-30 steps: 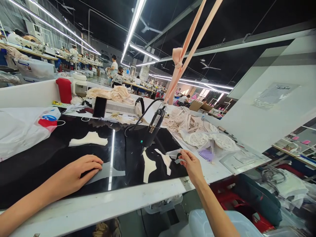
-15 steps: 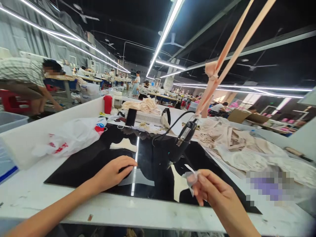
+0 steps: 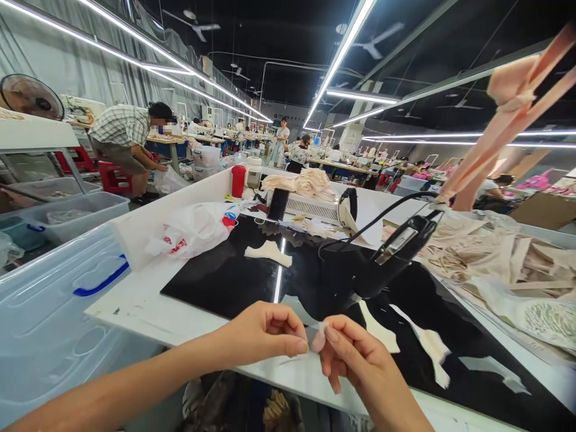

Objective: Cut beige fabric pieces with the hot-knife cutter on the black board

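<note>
My right hand (image 3: 360, 354) pinches a small, thin, see-through white scrap (image 3: 319, 337) between thumb and fingertips. Close beside it, my left hand (image 3: 270, 333) has curled fingers with the thumb against them; whether it grips the scrap's edge is hidden. Both hands are above the near edge of a black mat (image 3: 216, 276). Behind them lies a grey translucent cut piece (image 3: 297, 309), partly covered. A cream cut piece (image 3: 378, 327), a white cut piece (image 3: 427, 345) and a translucent piece (image 3: 495, 367) lie right of my right hand. Farther back is a cream stack (image 3: 269, 252).
A black handheld tool (image 3: 405, 240) with a cable hangs from peach straps (image 3: 481, 162) over the mat. Pale garments (image 3: 486, 246) pile up at right. A white plastic bag (image 3: 198, 228) sits left. A lidded clear bin (image 3: 54, 318) stands beside the table. A person bends at far left.
The view has turned left, so the table appears farther right. My left hand has come off the mat to meet my right hand. Pieces formerly behind my right hand now show.
</note>
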A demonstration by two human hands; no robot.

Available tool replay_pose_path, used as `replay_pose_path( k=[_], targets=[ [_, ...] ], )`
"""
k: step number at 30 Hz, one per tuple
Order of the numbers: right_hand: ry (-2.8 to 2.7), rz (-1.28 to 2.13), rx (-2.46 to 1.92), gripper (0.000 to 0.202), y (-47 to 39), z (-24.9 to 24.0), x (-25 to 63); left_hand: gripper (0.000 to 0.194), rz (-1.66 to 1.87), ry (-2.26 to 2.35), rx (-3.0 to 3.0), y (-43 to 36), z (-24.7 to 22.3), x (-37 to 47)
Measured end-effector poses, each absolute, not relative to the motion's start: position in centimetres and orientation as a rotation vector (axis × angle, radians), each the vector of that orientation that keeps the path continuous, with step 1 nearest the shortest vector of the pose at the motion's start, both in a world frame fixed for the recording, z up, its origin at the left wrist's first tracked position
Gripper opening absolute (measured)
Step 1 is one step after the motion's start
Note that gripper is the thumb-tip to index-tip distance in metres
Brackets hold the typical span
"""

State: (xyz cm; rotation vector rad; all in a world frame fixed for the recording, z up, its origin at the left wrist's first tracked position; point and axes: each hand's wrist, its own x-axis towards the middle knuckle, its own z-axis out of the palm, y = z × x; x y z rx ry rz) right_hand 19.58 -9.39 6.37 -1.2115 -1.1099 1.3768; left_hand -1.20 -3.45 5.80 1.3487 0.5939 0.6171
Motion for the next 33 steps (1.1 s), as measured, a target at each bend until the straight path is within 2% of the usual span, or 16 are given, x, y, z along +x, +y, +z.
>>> replay_pose_path(
  k=[8,14,17,25,33],
  targets=[
    [-0.869,1.556,-1.151,0.073,-9.2,5.8,18.9,0.03,0.616,0.734,1.426,-3.3,5.3,-1.7],
    [-1.001,1.346,-1.318,0.051,-9.1,5.4,19.1,0.031,0.598,0.77,1.43,-3.0,4.8,-2.0],
    [-0.973,1.298,-1.331,0.05,-8.9,4.9,19.7,0.032,0.619,0.791,1.369,-2.8,4.8,-2.5],
    [-0.93,1.309,-1.298,0.049,-8.1,3.0,21.4,0.051,0.756,0.882,1.068,-2.9,4.6,-3.3],
    [-0.861,1.328,-1.296,0.048,-8.8,4.0,19.9,0.054,0.809,0.857,0.98,-2.8,4.2,-3.5]
  ],
)
